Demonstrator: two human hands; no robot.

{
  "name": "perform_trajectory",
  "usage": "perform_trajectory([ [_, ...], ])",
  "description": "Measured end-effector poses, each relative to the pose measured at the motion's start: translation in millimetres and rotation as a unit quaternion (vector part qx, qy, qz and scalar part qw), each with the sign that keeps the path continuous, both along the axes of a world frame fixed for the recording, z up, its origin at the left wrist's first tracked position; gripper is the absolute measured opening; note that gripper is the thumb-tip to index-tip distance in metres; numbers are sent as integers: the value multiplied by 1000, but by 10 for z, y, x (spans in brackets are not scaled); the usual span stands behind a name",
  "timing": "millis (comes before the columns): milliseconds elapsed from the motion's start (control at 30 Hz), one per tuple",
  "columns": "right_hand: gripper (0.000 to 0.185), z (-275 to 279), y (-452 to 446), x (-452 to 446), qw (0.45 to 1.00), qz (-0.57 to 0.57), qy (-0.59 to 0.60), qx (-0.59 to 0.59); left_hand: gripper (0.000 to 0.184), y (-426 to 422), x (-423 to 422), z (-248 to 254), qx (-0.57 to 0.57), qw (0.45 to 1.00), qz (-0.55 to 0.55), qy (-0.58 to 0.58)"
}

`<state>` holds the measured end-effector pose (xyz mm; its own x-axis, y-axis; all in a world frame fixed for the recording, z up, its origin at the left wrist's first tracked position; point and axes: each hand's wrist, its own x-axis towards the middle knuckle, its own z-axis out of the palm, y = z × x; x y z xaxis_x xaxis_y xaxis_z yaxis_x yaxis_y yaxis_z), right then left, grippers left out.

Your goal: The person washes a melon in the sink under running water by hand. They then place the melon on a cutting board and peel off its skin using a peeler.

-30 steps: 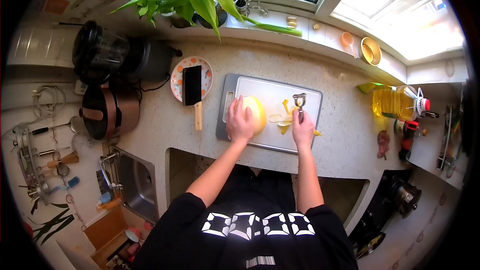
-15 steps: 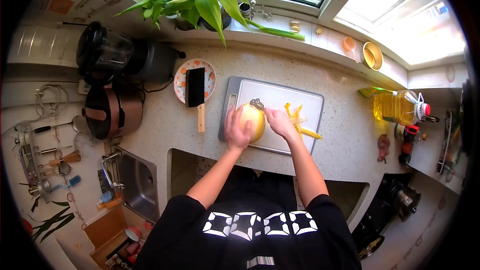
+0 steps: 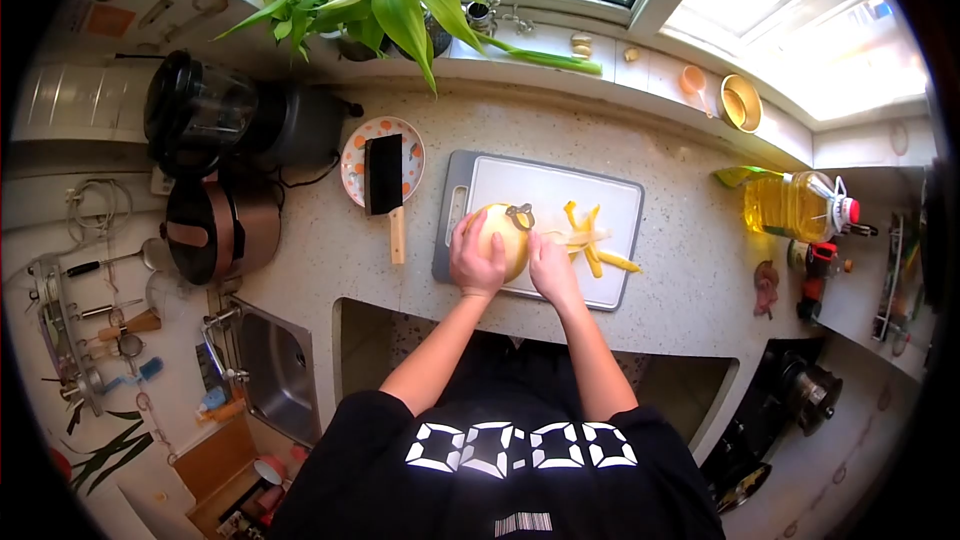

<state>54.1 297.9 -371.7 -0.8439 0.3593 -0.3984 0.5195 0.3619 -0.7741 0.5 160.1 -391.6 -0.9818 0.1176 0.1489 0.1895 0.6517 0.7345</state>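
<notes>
A round yellow melon (image 3: 499, 222), partly pale where its skin is off, rests on the left half of the cutting board (image 3: 540, 177). My left hand (image 3: 476, 260) is wrapped round its left and near side. In my right hand (image 3: 552, 268) is a peeler (image 3: 520, 217), its grey head lying against the melon's upper right. The handle is mostly hidden in my fingers. Strips of yellow peel (image 3: 594, 251) lie loosely piled on the board, just right of my right hand.
A cleaver (image 3: 385, 178) lies across a patterned plate (image 3: 413, 145) left of the board. Further left are a blender (image 3: 210, 105) and a rice cooker (image 3: 222, 230). An oil bottle (image 3: 790, 204) is at the right, a sink (image 3: 277, 365) at the lower left.
My right hand and the peeler's handle have swung down toward me, while the peeler's head has shifted slightly right on the melon. My left hand stays around the melon.
</notes>
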Motion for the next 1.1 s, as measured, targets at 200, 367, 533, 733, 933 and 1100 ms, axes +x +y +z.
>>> perform_trajectory([
  [200,48,145,-128,137,999,-34,-3,16,41,20,-107,-34,34,999,26,-27],
  [367,47,-3,-279,272,998,-39,-8,47,36,68,-109,27,29,998,48,-42],
  [533,46,-10,-414,362,995,-61,-58,61,34,92,-203,32,26,992,83,-87],
  [733,46,54,-549,414,991,-78,-71,78,35,131,-273,-23,27,984,131,-121],
  [933,44,5,-662,478,991,-88,-61,82,37,159,-360,8,26,969,170,-178],
  [1100,41,-160,-776,603,990,-99,-43,87,38,217,-390,96,9,962,189,-197],
])
